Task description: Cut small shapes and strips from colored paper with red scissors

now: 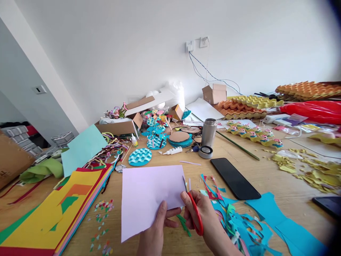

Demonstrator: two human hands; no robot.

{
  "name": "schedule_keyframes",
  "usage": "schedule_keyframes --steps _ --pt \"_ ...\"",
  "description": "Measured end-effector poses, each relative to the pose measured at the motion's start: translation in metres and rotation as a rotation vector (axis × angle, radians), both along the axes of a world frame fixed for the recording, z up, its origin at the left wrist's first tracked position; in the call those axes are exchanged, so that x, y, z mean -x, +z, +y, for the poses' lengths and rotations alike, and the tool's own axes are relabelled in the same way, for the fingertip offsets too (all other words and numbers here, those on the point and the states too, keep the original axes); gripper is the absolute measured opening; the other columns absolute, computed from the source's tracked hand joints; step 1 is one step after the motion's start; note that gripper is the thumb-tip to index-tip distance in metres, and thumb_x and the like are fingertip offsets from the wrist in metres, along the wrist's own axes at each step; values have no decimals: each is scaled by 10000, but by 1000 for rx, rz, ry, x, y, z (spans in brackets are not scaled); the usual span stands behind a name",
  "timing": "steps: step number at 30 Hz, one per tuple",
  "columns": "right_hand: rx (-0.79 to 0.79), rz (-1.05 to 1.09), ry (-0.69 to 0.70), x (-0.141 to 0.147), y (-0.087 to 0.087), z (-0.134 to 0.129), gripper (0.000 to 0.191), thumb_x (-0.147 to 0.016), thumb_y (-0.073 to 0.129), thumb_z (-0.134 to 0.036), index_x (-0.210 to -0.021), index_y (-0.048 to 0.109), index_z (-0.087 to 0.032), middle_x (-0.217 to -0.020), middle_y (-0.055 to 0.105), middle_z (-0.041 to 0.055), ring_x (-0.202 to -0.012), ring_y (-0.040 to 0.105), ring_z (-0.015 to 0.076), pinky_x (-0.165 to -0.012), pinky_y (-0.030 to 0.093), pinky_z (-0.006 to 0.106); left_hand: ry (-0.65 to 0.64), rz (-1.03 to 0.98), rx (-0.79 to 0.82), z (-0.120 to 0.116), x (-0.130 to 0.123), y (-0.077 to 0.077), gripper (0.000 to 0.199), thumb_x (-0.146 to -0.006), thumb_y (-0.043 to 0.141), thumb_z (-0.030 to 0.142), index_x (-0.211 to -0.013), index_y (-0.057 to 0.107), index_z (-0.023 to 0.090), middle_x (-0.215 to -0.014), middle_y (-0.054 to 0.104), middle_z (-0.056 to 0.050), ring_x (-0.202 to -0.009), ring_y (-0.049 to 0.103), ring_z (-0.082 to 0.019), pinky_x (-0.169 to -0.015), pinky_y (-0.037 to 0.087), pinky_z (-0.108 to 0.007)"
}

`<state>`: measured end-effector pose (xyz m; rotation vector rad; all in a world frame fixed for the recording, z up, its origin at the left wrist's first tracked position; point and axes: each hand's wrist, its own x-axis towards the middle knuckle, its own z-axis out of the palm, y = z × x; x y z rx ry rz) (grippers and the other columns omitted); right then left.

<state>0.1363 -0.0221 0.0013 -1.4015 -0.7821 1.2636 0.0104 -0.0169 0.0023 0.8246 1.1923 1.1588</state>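
Note:
A sheet of lilac paper point(146, 195) is held up over the table, pinched along its lower right part by my left hand point(158, 227), thumb on top and fingers beneath. My right hand point(199, 213) grips scissors with red handles point(198, 222). Their blades reach up at the sheet's right edge. A narrow lilac strip point(189, 184) lies just beyond the blades, and another thin strip point(190, 163) rests past the sheet's far edge.
Coloured paper sheets point(77, 213) are stacked at left, with tiny paper bits point(99, 227) beside them. Blue scraps point(245, 224) and a phone point(236, 179) lie at right. Behind stand a steel flask point(209, 133), a glue bottle point(174, 150) and a wavy blue disc point(140, 156).

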Motion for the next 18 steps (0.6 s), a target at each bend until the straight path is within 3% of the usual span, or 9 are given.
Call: schedule_keyframes --steps 18 --pt "35 -26 -15 0 -1 2 486 -640 611 -638 -590 362 -223 -322 473 -89 -224 407 64 -255 251 146 -30 14 0 0 0 -2 618 -605 725 556 -1042 685 122 -908 736 -144 -716 708 -284 -561 560 -310"
